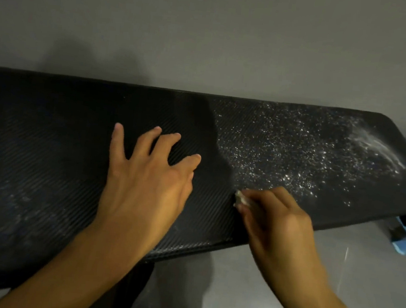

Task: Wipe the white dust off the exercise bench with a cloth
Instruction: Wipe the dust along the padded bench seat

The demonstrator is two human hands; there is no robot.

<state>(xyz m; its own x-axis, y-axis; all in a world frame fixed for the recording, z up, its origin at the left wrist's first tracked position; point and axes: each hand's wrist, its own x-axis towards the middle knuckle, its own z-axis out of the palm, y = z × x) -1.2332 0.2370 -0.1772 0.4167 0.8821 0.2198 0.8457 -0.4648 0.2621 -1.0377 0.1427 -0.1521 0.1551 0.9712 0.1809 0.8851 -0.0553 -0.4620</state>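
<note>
Head view: I see the black exercise bench (48, 137) lying across the picture in front of a grey wall (210, 29). Its pad has a fine ribbed texture.

The white dust (285, 147) covers the right part of the pad, from about the middle to the right end, where it is thickest near the far right corner. The left part looks mostly dark, with only a faint smear near the near edge.

My left hand (149, 180) rests on the pad near the middle, fingers spread wide and holding nothing. My right hand (277, 219) is at the near edge of the pad, just beside the border of the dusty zone, fingers curled around a small pale cloth (242, 200). Only a little of the cloth shows between the fingers.

I judge the cloth to be light and soft, so it should stay bunched in the fingers and be pressed flat on the pad. The ribbed cover can keep powder in its grooves, so firm strokes are probably needed. The dust is loose and may fall to the floor (335, 268), where a blue object (405, 248) lies near the right end.
</note>
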